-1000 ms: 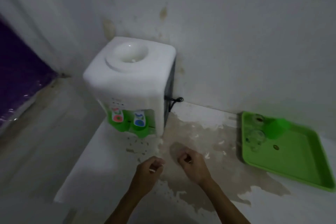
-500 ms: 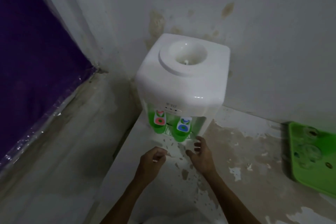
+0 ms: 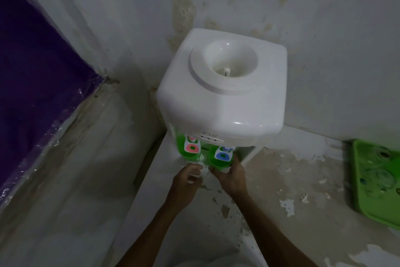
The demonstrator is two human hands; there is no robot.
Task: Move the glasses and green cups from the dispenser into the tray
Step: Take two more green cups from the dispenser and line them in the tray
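The left hand [image 3: 186, 182] has its fingers curled in at the foot of the dispenser [image 3: 220, 102], below the green cup [image 3: 187, 147] that stands under the tap with the pink-ringed label; whether its grip has closed on anything cannot be told, for the fingertips are folded under and something pale shows between them. Just to the right of it, the right hand [image 3: 231, 176] is cupped beneath and around the base of a second green cup [image 3: 220, 157], under the blue-ringed tap, its fingers spread partway round and touching the plastic, so this grip looks to be closing on that cup, not yet lifting it. Both cups sit in the recess, directly above the two grips. Well off to the right of the right-hand grip lies the green tray [image 3: 368, 208], at the frame's edge, with clear glasses [image 3: 379, 178] already standing in it, blurred and hard to count. By my reading the glasses are moved and two green cups are left, though anything deeper in the recess is hidden. The dispenser is smooth, glossy white plastic with rounded corners and a funnel-shaped well on top; the cups are shiny translucent green; the tray is flat, shallow-rimmed plastic; the table [image 3: 303, 191] is pale, with stained, peeling patches.
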